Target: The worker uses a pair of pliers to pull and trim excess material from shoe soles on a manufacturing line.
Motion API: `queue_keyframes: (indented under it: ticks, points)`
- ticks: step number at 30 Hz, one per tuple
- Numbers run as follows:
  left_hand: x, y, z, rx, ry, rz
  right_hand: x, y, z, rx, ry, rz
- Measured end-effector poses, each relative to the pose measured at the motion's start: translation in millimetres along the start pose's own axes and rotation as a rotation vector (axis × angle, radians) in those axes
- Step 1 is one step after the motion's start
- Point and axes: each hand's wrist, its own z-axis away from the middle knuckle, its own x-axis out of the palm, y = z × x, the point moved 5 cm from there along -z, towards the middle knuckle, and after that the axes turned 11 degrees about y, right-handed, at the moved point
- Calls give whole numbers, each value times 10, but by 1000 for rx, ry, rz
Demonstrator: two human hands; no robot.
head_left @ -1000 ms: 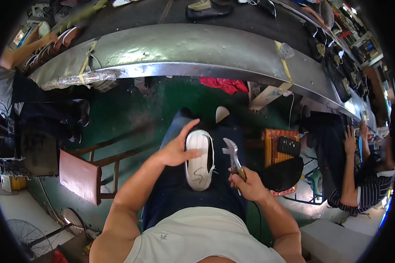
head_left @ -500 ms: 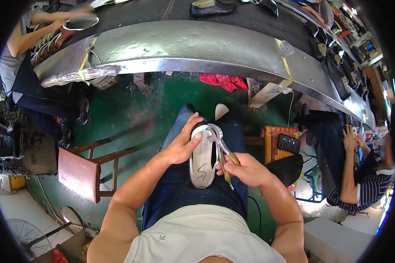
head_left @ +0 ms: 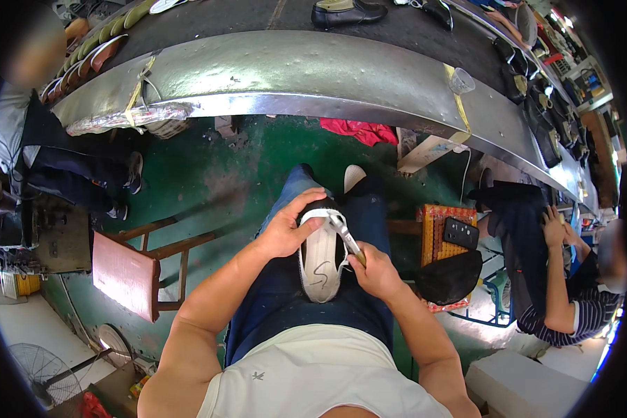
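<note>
An upturned shoe (head_left: 320, 268) lies over my thighs, its pale sole face up with a dark scrawled mark near the heel end. White edging and dark upper material show around it. My left hand (head_left: 289, 226) wraps the toe end from the left, with the thumb on the sole. Closed around the handles of a pair of metal pliers (head_left: 347, 238) is my right hand (head_left: 378, 272). The plier jaws rest at the shoe's upper right edge, close to the toe. Exactly what they pinch is too small to tell.
Ahead runs a metal-edged conveyor bench (head_left: 258, 73) carrying a black shoe (head_left: 348, 15) and more shoes. A wooden stool (head_left: 125, 274) stands left. At right are an orange woven seat (head_left: 430, 240) with a phone (head_left: 460, 233) and black pouch (head_left: 449, 277). People work on both sides.
My right hand has squeezed the plier handles together; they were spread apart before. The jaws stay near the toe edge. The person at left has shifted, with the head now lower left.
</note>
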Motion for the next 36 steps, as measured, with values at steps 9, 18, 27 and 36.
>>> queue_keyframes:
  ticks: [9, 18, 27, 36]
  points:
    - [17, -74, -25, -195, 134, 32, -446, -421, -135, 283, -527, -34]
    - [7, -51, -34, -161, -5, -126, -251, -327, -411, 275, -303, 15]
    - [200, 62, 725, -355, 115, -376, 142, 222, 72, 249, 106, -58]
    - [661, -144, 505, -520, -229, 78, -198, 684, 303, 528, -117, -215]
